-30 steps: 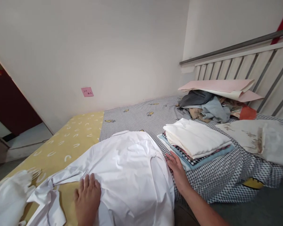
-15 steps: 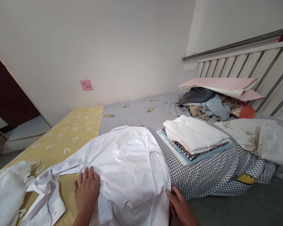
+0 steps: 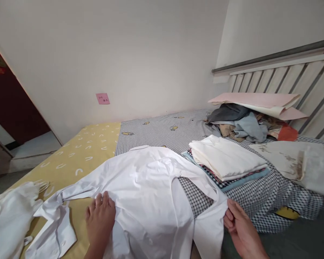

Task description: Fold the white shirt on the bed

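Two hands work one thin white shirt (image 3: 140, 187), which lies spread across the near part of the bed (image 3: 162, 133), over the seam where a yellow sheet (image 3: 83, 151) meets a checked sheet (image 3: 248, 201). Your left hand (image 3: 99, 221) lies flat and open on the cloth, pinning it by pressure and gripping nothing; your right hand (image 3: 241, 230) has its fingers closed on the edge of the sleeve (image 3: 205, 201), drawn out to the right over the checks. Judge the shirt as light, limp and smooth: it creases readily, will slide under a flat palm, and sags wherever it is unsupported. It looks best taken at seams and edges, such as the cuff, shoulder line or hem, since a pinch in the middle of a panel would only bunch it. The other sleeve (image 3: 54, 223) lies crumpled to the left, just beside a heap of white cloth (image 3: 8, 219) at the bed's corner. Past your right hand sits a flat stack (image 3: 226, 162) of folded pieces, cream on top, with plaid and pale blue edges showing beneath. Farther back lies a loose pile (image 3: 243, 120) of grey and tan clothes under stiff pink sheets of card (image 3: 256, 99), against a slatted headboard (image 3: 299, 79). A pillow (image 3: 297, 162) lies at the right.
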`<state>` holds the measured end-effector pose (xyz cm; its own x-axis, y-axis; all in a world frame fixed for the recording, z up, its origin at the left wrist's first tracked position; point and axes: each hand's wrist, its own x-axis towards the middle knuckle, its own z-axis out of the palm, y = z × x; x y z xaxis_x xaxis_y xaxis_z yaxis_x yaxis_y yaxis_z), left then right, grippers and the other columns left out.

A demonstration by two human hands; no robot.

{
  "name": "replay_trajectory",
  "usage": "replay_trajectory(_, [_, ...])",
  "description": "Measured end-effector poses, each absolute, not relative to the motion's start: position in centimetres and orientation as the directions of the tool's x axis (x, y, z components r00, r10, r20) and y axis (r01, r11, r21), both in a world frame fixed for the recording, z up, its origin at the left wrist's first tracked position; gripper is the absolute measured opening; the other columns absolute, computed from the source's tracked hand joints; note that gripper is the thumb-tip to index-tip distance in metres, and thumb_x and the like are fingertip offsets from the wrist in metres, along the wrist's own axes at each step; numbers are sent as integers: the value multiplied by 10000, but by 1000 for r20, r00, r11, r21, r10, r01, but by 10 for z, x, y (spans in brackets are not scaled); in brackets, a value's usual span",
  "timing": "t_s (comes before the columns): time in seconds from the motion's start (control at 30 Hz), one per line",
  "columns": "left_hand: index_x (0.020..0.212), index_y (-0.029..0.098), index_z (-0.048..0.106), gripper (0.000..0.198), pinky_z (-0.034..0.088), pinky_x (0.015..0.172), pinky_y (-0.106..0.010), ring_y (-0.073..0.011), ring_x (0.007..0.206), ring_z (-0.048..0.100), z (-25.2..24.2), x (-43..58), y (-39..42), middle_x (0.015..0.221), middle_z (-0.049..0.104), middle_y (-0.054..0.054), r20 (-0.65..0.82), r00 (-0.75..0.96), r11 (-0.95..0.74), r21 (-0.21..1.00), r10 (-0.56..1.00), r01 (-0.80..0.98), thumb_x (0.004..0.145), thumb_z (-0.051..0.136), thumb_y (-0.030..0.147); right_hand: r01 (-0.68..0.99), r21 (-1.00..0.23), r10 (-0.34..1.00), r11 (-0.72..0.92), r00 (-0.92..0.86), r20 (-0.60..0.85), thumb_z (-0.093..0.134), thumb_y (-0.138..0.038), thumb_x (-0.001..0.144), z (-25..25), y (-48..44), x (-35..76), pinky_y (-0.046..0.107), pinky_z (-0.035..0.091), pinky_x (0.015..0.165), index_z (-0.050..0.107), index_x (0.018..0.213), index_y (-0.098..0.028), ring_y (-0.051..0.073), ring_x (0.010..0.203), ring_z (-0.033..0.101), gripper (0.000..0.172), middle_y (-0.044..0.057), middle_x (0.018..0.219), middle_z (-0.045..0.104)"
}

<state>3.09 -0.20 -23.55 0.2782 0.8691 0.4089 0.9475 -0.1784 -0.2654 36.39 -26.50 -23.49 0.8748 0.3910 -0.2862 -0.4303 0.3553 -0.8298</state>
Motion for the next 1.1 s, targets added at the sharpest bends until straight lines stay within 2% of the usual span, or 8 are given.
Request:
replay_trajectory(0.37, [1413,107,577,506,412,1059,-458,-343,1258,568,-239,30,-2,1425,610,-188,411,257,-150,-273,875,950,992,329,239,-158,-948,561,277,828,26,855,-642,605,-152,-221,395,216,371,404,512,660,-223,87,417,447,544,-81,491,469])
replay_trajectory(0.6, [1390,149,601,489,399,1082,-473,-323,1258,567,-244,30,-1,1440,611,-169,447,251,-143,-262,859,955,956,381,196,-5,-975,349,222,934,75,610,-442,895,-79,-176,514,363,527,679,553,942,-206,171,641,666,248,55,786,663])
replay_trajectory(0.73, [1378,128,610,488,401,1076,-476,-336,1267,560,-247,29,0,1438,602,-185,455,247,-157,-227,856,961,967,359,207,-38,-990,290,135,957,2,605,-394,894,-82,-184,522,470,516,790,352,1470,-169,330,1103,672,668,357,1441,476])
replay_trajectory(0.8, [1374,124,611,486,408,1067,-478,-340,1257,563,-249,28,1,1421,609,-191,467,249,-169,-206,848,964,969,359,217,70,-987,215,142,971,100,688,-434,829,-102,-200,500,453,507,909,241,1564,-227,329,1310,545,885,299,1593,329])
replay_trajectory(0.87, [1380,115,604,492,409,1068,-487,-347,1238,569,-250,28,2,1401,620,-194,483,236,-178,-163,843,970,979,346,239,280,-945,180,171,934,309,734,-532,762,-133,-219,465,413,509,963,406,1496,-252,304,1280,568,851,195,1514,494])
replay_trajectory(0.93, [1389,94,592,509,396,1084,-510,-365,1240,563,-248,29,3,1400,616,-207,480,209,-193,-82,852,978,987,325,256,155,-986,461,68,871,169,750,-594,721,-174,-236,422,383,567,802,650,1220,-240,255,895,706,620,94,1059,741])
replay_trajectory(1.0, [1395,76,580,524,370,1106,-554,-395,1274,537,-244,31,4,1417,591,-233,449,157,-209,67,879,976,982,320,266,-104,-988,728,-115,668,-155,724,-647,713,-217,-250,377,357,538,581,712,1059,-210,228,599,673,558,56,757,727])
replay_trajectory(1.1, [1342,86,615,494,265,1159,-658,-437,1340,478,-237,31,6,1457,544,-252,370,60,-236,453,927,860,929,416,271,-354,-903,777,-244,486,-401,783,-623,650,-272,-266,315,330,543,649,736,986,-222,236,707,732,526,71,851,767])
